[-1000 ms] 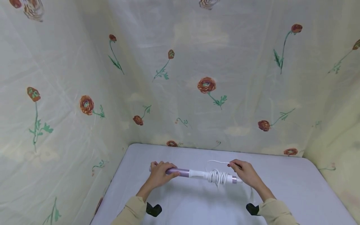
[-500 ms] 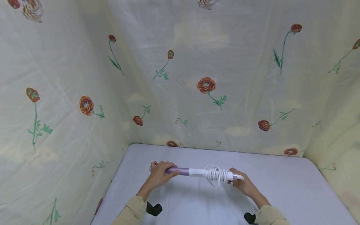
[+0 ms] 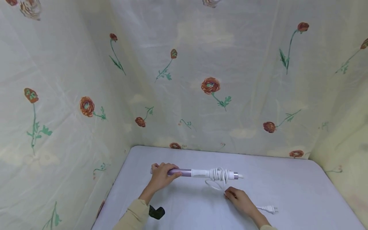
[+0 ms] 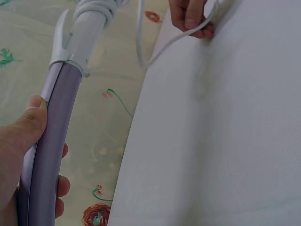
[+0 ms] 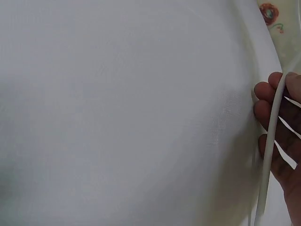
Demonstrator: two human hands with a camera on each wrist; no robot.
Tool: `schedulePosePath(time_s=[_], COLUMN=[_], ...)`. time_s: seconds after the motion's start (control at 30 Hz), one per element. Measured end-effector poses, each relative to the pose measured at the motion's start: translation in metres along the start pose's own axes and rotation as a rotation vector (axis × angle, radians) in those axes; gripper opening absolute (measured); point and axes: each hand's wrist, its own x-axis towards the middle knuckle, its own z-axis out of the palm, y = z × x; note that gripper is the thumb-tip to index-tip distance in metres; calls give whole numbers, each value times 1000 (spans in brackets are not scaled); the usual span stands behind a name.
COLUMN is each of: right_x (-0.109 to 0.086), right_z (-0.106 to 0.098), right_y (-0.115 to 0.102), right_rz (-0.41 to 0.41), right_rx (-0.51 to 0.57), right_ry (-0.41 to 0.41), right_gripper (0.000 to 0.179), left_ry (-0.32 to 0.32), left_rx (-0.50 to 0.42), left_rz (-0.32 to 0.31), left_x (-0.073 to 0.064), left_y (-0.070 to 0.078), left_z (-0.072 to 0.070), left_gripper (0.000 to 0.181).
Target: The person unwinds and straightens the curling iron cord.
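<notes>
A curling iron with a purple barrel (image 4: pixel 51 132) and a white handle (image 3: pixel 199 173) is held level above the table. My left hand (image 3: pixel 162 175) grips the barrel, thumb on one side and fingers round the other. White cord (image 3: pixel 219 174) is wound in several turns round the handle, with a loose loop hanging below. In front of the handle, my right hand (image 3: pixel 240 201) pinches the cord between thumb and fingertips. In the right wrist view the cord (image 5: pixel 270 146) runs down across the fingers. The two-pin plug (image 3: pixel 269 209) shows just right of my right wrist.
A white table (image 3: pixel 287 179) with rounded corners lies under both hands. Curtains (image 3: pixel 184 95) printed with flowers stand at the back and both sides. A dark patch (image 3: pixel 156 212) shows beside my left sleeve.
My right hand, holding the cord, has come from behind the handle, round its right end, to in front and below it. The plug has come into view. My left hand keeps its grip.
</notes>
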Motion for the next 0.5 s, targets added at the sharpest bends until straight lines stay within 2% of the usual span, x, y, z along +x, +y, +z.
schedulePosePath(time_s=[0.13,0.2,0.33,0.5], right_x=[-3,-3,-5,-11], right_z=[3,5,6,5], right_y=[-11,-17,-33,-56], right_rz=[85,123,158,173], right_rx=[15,33,134,324], right_ry=[56,88,159,276], right_gripper=[13,18,26,22], left_ry=[-5,-8,-3,4], left_rx=[4,4,5,-1], left_rz=[5,3,-2,-15], left_x=[2,3,4,5], left_y=[1,2,2,3], left_z=[-1,-1,-1,0], left_gripper=[35,35,36,37])
